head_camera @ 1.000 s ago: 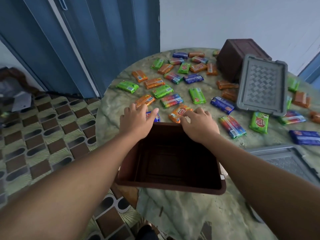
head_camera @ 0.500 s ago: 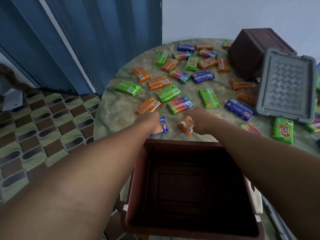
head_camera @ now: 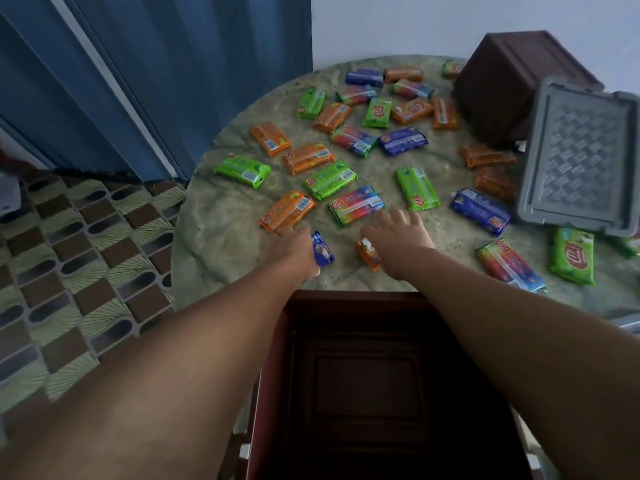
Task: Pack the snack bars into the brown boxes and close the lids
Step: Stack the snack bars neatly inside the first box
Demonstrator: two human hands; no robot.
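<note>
Gripping a blue bar (head_camera: 322, 249) in my left hand (head_camera: 294, 249), I judge these wrappers light and slippery. My right hand (head_camera: 398, 237) holds an orange bar (head_camera: 367, 252) with fingers spread; pinch the long edges.

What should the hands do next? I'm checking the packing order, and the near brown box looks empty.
Probably bring both bars back and drop them into the open brown plastic box, which holds nothing. The left hand grips a blue-wrapped snack bar and the right hand an orange-wrapped snack bar, both just beyond its far rim.
</note>
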